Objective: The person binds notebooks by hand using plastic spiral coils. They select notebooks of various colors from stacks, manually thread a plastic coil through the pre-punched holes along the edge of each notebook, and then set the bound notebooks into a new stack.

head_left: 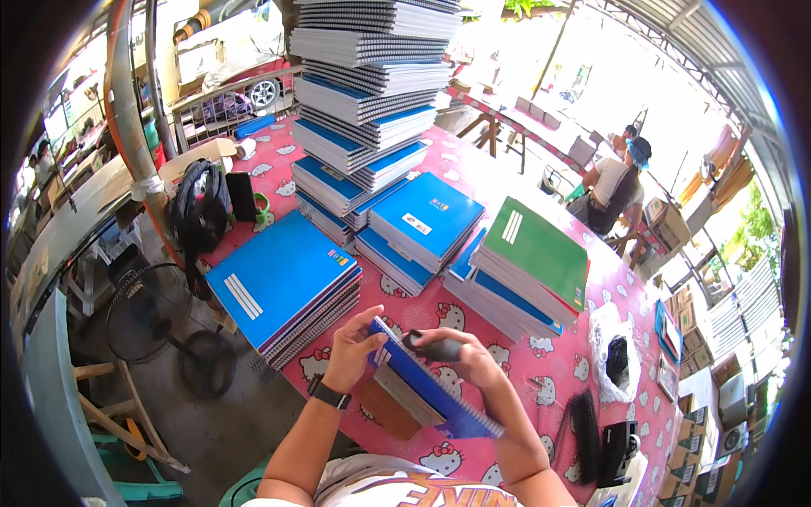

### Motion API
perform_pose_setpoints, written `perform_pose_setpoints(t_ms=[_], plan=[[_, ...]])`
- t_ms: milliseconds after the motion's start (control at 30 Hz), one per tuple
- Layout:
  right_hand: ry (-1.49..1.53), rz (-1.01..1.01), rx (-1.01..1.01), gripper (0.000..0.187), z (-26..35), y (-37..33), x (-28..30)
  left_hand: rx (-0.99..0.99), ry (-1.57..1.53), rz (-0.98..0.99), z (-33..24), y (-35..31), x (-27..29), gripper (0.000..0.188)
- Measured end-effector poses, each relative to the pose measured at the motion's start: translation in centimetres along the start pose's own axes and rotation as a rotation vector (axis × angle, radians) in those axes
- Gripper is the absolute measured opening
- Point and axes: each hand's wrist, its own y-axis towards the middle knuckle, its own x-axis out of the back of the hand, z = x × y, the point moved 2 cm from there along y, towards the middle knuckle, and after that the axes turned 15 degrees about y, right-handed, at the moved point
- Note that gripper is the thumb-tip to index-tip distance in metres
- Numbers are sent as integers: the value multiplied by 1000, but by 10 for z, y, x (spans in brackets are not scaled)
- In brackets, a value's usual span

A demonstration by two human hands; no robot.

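My left hand (pixel 353 351), with a dark watch on its wrist, grips the top corner of a blue spiral notebook (pixel 427 387) between thumb and fingers. The notebook is tilted on edge above the table, its coil running down toward my right forearm. In my right hand (pixel 473 359) is a dark-handled hand tool (pixel 439 346), its working end at the notebook's upper coil end beside my left fingers. My right fingers are wrapped round the handle, and the tool's tip is too small to make out. A flat brown piece (pixel 384 407) lies beneath the notebook.
Blue notebooks (pixel 283 266) are piled at left, near a tall notebook stack (pixel 372 93). A green-covered pile (pixel 536 249) stands right. Black coils (pixel 583 435), a black device (pixel 619 452) and a plastic bag (pixel 614 355) lie at right. A fan (pixel 160 325) stands left; people (pixel 612 182) sit beyond.
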Motion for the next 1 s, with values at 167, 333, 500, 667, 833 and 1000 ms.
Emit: perform_pose_setpoints(t_ms=[167,333,500,667,833,1000], plan=[[-373,-237,-33,50,-4,5,20,-41,-62,-18,4,2,2,37],[-672,-253,-162,52,-5,18,20,-55,-68,-5,4,2,-2,34],[-484,-124,-85,49,-1,16,2,-96,-58,21,2,3,-5,33],[-110,-80,117,47,0,14,5,-101,-3,30,-8,4,-14,34],[-691,-237,-39,54,-23,-1,52,-130,168,118,-29,4,-38,32],[-865,-322,35,45,38,-46,24,-153,399,228,-51,-2,-59,28]])
